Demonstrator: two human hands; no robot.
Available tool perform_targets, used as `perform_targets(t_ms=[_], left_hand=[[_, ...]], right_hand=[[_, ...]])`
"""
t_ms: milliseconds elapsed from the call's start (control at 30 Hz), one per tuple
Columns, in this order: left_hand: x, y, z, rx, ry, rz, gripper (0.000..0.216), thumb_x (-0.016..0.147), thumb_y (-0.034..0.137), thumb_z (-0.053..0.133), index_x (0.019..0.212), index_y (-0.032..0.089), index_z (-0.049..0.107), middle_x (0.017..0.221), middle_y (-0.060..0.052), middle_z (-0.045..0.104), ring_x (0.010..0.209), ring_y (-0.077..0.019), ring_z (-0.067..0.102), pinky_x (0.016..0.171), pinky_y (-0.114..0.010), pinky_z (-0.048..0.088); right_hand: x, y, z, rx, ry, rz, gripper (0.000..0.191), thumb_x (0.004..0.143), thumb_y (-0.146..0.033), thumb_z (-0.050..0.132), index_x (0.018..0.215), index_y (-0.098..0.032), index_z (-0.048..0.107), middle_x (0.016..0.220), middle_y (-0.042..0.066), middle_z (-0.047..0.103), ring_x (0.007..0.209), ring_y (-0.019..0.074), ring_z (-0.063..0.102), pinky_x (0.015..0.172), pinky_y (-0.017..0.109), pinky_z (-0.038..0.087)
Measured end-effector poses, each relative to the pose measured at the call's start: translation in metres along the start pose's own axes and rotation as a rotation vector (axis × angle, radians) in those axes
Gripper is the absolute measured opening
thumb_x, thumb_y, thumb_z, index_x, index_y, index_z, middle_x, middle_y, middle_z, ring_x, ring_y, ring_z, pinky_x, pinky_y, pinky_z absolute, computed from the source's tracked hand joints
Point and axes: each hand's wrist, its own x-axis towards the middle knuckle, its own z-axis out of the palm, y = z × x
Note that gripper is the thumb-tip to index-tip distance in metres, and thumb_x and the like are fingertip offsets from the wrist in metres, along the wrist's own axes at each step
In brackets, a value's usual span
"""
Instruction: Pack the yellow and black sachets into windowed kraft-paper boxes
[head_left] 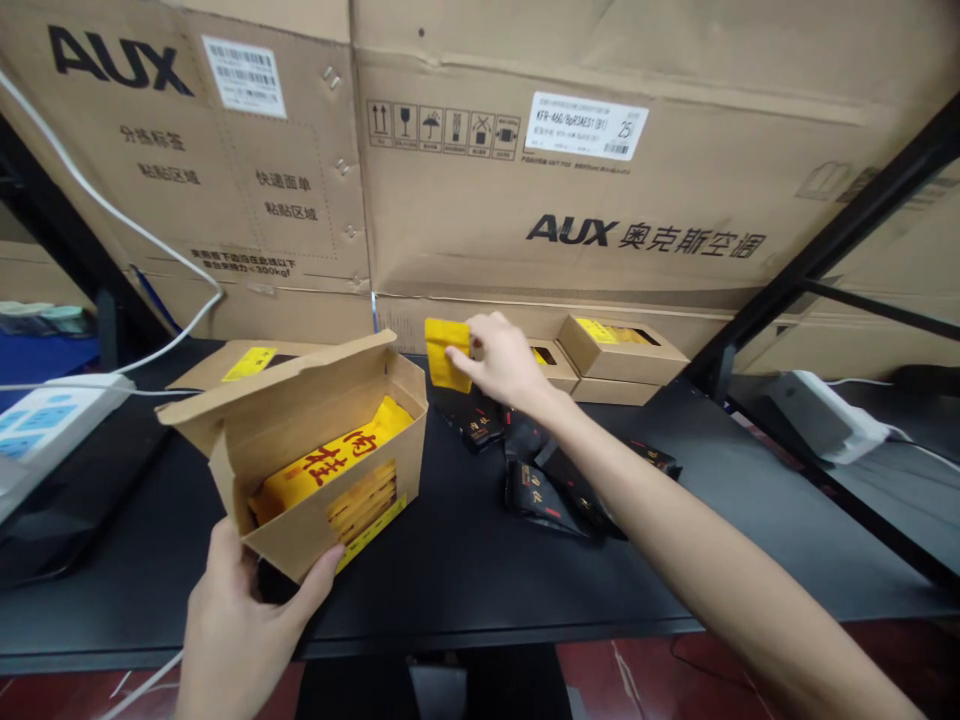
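Note:
My left hand [251, 620] grips the lower near corner of an open kraft cardboard box [300, 540], which is tilted above the table. Its lid stands raised at the back. Inside lie yellow packets [337, 455] with red characters, and more of them show through the window in the box's front. My right hand [502, 360] pinches a small yellow packet [448, 355] to the right of the box, apart from it. Several black packets [544, 500] lie in a loose pile on the table below my right forearm.
Closed kraft boxes [619, 350] with windows sit at the back of the black table [442, 590]. A flat cardboard piece [214, 365] with a yellow label lies behind the open box. White power strips stand at left [56, 420] and right [825, 415]. Large AUX cartons [480, 220] wall off the back.

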Motion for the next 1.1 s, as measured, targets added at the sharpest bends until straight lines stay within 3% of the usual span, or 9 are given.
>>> perform_targets(t_ms=[100,167,267,333,467,600,800,1000,1100], left_hand=[[0.001,0.003,-0.001,0.029,0.0,-0.035,0.068,0.057,0.072,0.08,0.1,0.028,0.051,0.086,-0.007,0.079,0.079,-0.0356,0.079,0.059,-0.041,0.061],[0.002,0.005,-0.003,0.066,-0.011,-0.066,0.068,0.055,0.073,0.079,0.097,0.03,0.049,0.077,-0.005,0.078,0.074,-0.037,0.078,0.055,-0.042,0.058],[0.002,0.007,-0.004,0.096,-0.034,-0.096,0.067,0.053,0.072,0.078,0.095,0.031,0.047,0.073,-0.004,0.077,0.075,-0.0385,0.079,0.057,-0.043,0.057],[0.001,0.009,-0.004,0.087,-0.03,-0.1,0.067,0.053,0.071,0.078,0.096,0.031,0.047,0.078,-0.005,0.079,0.08,-0.0388,0.08,0.061,-0.044,0.059],[0.001,0.012,-0.002,0.088,-0.035,-0.103,0.067,0.054,0.071,0.078,0.097,0.031,0.046,0.081,-0.005,0.079,0.082,-0.0388,0.08,0.062,-0.044,0.059],[0.001,0.013,-0.003,0.074,-0.041,-0.071,0.069,0.056,0.073,0.077,0.102,0.029,0.051,0.089,-0.008,0.079,0.087,-0.0397,0.08,0.065,-0.045,0.06],[0.0,0.012,-0.003,0.033,-0.041,-0.016,0.069,0.062,0.074,0.078,0.108,0.028,0.054,0.099,-0.008,0.079,0.093,-0.0382,0.079,0.073,-0.045,0.063],[0.001,0.01,-0.005,0.096,-0.033,-0.033,0.07,0.056,0.077,0.078,0.1,0.028,0.053,0.082,-0.005,0.075,0.082,-0.0401,0.078,0.063,-0.046,0.059],[0.0,-0.005,-0.006,0.109,-0.043,0.047,0.058,0.064,0.071,0.079,0.092,0.03,0.05,0.067,-0.001,0.068,0.067,-0.0368,0.074,0.054,-0.043,0.055]], right_hand=[[-0.013,0.003,-0.047,0.352,0.234,-0.005,0.022,0.095,-0.036,0.069,0.085,-0.022,0.056,0.074,-0.003,0.061,0.07,0.0135,0.056,0.068,0.03,0.046],[-0.024,-0.003,-0.08,0.534,0.357,-0.063,0.022,0.096,-0.04,0.072,0.091,-0.024,0.058,0.079,-0.004,0.064,0.07,0.0121,0.06,0.065,0.029,0.048],[-0.039,-0.027,-0.117,0.692,0.5,-0.146,0.019,0.1,-0.035,0.07,0.087,-0.026,0.059,0.081,-0.003,0.068,0.063,0.0098,0.062,0.058,0.027,0.049],[-0.047,-0.049,-0.129,0.732,0.529,-0.185,0.019,0.099,-0.03,0.071,0.084,-0.027,0.06,0.079,-0.002,0.068,0.062,0.0099,0.063,0.056,0.026,0.051],[-0.052,-0.087,-0.123,0.729,0.42,-0.252,0.02,0.093,-0.021,0.075,0.083,-0.027,0.059,0.074,-0.005,0.064,0.06,0.0083,0.063,0.052,0.021,0.053],[-0.043,-0.105,-0.101,0.571,0.24,-0.341,0.014,0.096,-0.022,0.071,0.088,-0.022,0.059,0.076,-0.01,0.063,0.063,0.0038,0.059,0.061,0.016,0.053],[-0.035,-0.122,-0.085,0.357,0.034,-0.381,0.011,0.098,-0.034,0.065,0.088,-0.031,0.062,0.08,-0.005,0.069,0.079,0.0133,0.068,0.064,0.026,0.049],[-0.038,-0.148,-0.099,0.277,-0.253,-0.334,0.022,0.105,-0.041,0.058,0.092,-0.027,0.068,0.091,-0.004,0.072,0.087,0.0126,0.068,0.066,0.026,0.048],[-0.039,-0.159,-0.099,0.171,-0.29,-0.304,0.031,0.106,-0.046,0.055,0.085,-0.027,0.069,0.088,-0.005,0.071,0.08,0.0116,0.064,0.061,0.029,0.045]])
